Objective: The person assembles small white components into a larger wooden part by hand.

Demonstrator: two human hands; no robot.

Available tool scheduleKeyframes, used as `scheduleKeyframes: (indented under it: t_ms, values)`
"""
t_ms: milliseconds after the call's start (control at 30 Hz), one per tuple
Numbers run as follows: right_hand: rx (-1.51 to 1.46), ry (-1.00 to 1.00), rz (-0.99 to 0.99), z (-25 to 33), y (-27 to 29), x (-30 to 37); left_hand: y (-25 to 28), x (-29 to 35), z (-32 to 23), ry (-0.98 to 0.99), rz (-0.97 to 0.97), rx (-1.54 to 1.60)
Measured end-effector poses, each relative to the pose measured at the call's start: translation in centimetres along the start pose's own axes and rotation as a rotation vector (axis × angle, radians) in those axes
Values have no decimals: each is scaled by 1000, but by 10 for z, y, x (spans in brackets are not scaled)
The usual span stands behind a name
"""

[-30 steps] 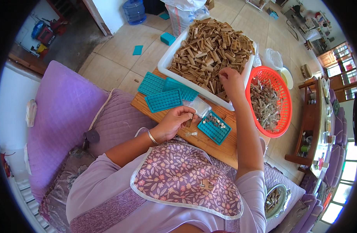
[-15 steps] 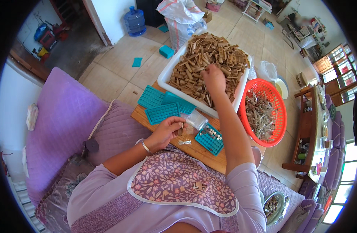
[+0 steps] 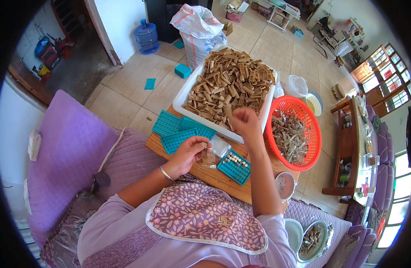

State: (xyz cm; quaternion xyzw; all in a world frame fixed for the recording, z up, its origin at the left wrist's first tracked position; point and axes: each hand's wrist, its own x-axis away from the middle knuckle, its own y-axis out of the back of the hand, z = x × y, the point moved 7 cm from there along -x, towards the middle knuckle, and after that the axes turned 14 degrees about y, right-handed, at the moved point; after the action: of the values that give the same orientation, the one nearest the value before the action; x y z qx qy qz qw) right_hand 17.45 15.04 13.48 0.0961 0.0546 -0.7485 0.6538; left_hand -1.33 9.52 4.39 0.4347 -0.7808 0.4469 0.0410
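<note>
My left hand (image 3: pixel 190 155) is closed in a pinch above the wooden board, its fingertips on something small that I cannot make out. Clear plastic film (image 3: pixel 208 161) lies just under those fingertips. My right hand (image 3: pixel 245 122) hovers over the near edge of a white tub (image 3: pixel 180 102), pinching a brown trough-shaped piece (image 3: pixel 228 115). Many similar brown pieces (image 3: pixel 234 76) are heaped in the tub. Between my hands, a teal grid tray (image 3: pixel 236 174) has small round whitish pellets (image 3: pixel 234 159) in some of its pockets. A clear plastic packet (image 3: pixel 220 146) lies beside it.
Several more teal grid trays (image 3: pixel 166 123) overlap left of the tub on the wooden board (image 3: pixel 205 176). An orange-red basket (image 3: pixel 316 147) of small clear-wrapped pieces stands right, with a round container (image 3: pixel 284 186) nearer me. A woven sack (image 3: pixel 199 38) stands behind the tub.
My right hand has come back from the heap toward me, now with a brown piece in its fingers. My left hand remains pinched near the same spot; the whole view has shifted slightly.
</note>
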Motion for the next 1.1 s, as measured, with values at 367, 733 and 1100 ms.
scheduleKeyframes:
  t_ms: [367,733,1100]
  values:
    - [-76,-52,-172,-10,25,120,-64,-27,14,0,112,-103]
    - [-154,67,-314,-5,44,130,-66,-29,20,-18,130,-90]
    - [178,207,-241,17,31,139,-88,-30,11,-133,265,-38]
